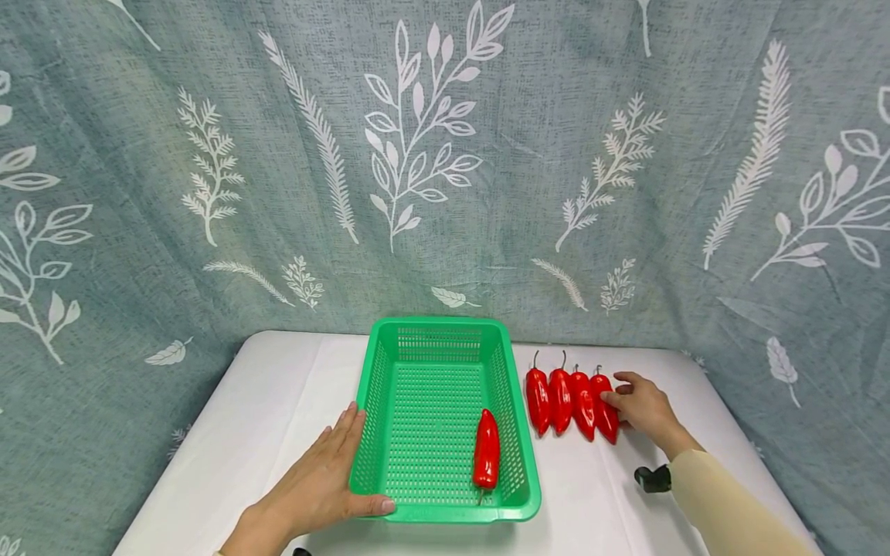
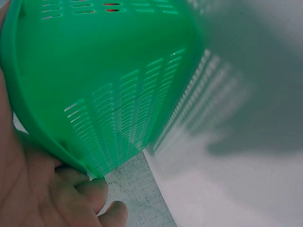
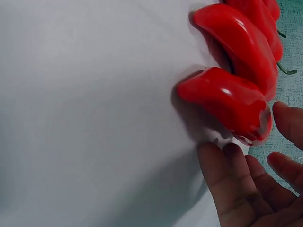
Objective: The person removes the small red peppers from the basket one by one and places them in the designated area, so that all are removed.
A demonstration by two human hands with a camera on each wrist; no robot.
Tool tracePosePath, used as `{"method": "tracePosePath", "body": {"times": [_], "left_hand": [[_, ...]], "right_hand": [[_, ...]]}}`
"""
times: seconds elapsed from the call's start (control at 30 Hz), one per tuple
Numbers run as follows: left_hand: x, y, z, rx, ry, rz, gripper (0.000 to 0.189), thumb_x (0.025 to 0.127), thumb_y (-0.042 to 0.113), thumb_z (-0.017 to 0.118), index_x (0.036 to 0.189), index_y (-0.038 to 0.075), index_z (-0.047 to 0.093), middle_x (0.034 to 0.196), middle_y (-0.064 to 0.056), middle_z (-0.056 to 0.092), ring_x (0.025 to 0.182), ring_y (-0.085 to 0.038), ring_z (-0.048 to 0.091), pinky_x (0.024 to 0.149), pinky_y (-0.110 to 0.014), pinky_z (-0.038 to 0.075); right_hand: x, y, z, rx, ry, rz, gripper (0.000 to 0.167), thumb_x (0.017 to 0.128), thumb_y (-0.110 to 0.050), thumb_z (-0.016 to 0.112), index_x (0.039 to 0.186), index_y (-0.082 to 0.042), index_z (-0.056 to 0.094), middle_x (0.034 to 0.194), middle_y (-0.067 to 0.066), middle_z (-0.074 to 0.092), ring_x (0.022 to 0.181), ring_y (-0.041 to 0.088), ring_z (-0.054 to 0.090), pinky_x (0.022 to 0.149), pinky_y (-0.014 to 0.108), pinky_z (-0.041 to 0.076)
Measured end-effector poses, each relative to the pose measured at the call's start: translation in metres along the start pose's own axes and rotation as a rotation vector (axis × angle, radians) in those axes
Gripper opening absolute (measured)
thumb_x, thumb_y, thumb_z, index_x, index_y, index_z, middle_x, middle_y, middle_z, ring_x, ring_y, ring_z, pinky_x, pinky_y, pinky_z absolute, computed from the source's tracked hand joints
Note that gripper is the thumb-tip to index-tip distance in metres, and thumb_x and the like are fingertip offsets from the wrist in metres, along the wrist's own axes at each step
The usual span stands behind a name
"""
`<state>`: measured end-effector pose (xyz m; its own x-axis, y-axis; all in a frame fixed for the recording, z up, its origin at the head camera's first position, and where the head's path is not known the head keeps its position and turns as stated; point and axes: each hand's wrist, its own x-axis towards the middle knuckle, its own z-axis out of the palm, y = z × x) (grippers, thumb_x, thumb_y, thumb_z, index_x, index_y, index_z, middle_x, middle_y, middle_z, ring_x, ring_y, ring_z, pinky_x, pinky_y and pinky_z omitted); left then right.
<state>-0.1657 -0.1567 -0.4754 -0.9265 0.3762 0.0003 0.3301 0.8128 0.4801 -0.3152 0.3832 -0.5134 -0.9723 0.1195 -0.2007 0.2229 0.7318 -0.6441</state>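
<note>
A green plastic basket (image 1: 452, 513) with slotted walls stands on the white table, one red pepper (image 1: 487, 452) lying inside on its right side. My left hand (image 1: 316, 479) rests at the basket's front left corner, fingers stretched along the left rim and thumb over the front rim. In the left wrist view its fingertips lie against the outside of the rim. Several red peppers lie side by side to the right of the basket. At the rightmost pepper (image 3: 227, 99), my right hand (image 1: 647, 409) has its thumb on one side and its fingers on the other, not closed round it.
The white tabletop (image 1: 299, 401) extends left and right of the basket. A grey-green cloth (image 1: 501, 216) with white leaf prints hangs behind it and at the sides. A black object (image 1: 652, 479) sits at the right wrist.
</note>
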Motion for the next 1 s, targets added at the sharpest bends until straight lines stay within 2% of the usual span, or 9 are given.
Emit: {"method": "tracePosePath", "body": {"times": [0.13,0.3,0.5,0.67,1.0], "left_hand": [[0.0,0.0,0.0,-0.003,-0.003,-0.007,0.138,0.077,0.085,0.07,0.165,-0.006,0.019,0.175,-0.024,0.014,0.163,-0.037,0.019,0.129,-0.059,0.024],[0.0,-0.001,0.0,-0.01,-0.01,-0.011,0.139,0.076,0.087,0.069,0.166,-0.006,0.018,0.175,-0.024,0.013,0.163,-0.037,0.018,0.129,-0.059,0.023],[0.001,0.0,0.0,0.005,-0.015,-0.007,0.138,0.077,0.087,0.069,0.165,-0.007,0.019,0.174,-0.025,0.014,0.163,-0.037,0.018,0.129,-0.059,0.023],[0.001,0.0,-0.001,0.032,-0.01,-0.01,0.138,0.076,0.088,0.068,0.165,-0.006,0.02,0.174,-0.025,0.015,0.163,-0.037,0.018,0.13,-0.058,0.022],[0.001,0.003,-0.006,0.081,-0.019,-0.004,0.134,0.079,0.084,0.069,0.165,-0.006,0.021,0.174,-0.026,0.016,0.163,-0.037,0.017,0.131,-0.057,0.019]], "right_hand": [[-0.002,-0.002,-0.002,-0.06,0.027,0.0,0.069,0.102,-0.028,0.068,0.153,0.01,0.04,0.142,0.039,0.052,0.108,0.042,0.069,0.082,0.043,0.065],[-0.005,-0.005,-0.007,-0.097,0.035,0.008,0.068,0.102,-0.03,0.066,0.154,0.006,0.042,0.146,0.036,0.051,0.125,0.051,0.057,0.097,0.058,0.058],[-0.01,-0.01,-0.009,-0.079,0.038,-0.018,0.068,0.102,-0.03,0.067,0.156,0.003,0.042,0.148,0.033,0.052,0.13,0.05,0.055,0.097,0.058,0.058],[-0.018,-0.023,-0.011,-0.1,0.043,-0.109,0.065,0.102,-0.029,0.067,0.155,0.002,0.045,0.145,0.031,0.056,0.127,0.047,0.059,0.092,0.053,0.061],[-0.037,-0.068,-0.011,-0.136,0.024,-0.302,0.056,0.102,-0.029,0.069,0.148,-0.001,0.055,0.138,0.026,0.064,0.119,0.04,0.065,0.089,0.049,0.062]]}}
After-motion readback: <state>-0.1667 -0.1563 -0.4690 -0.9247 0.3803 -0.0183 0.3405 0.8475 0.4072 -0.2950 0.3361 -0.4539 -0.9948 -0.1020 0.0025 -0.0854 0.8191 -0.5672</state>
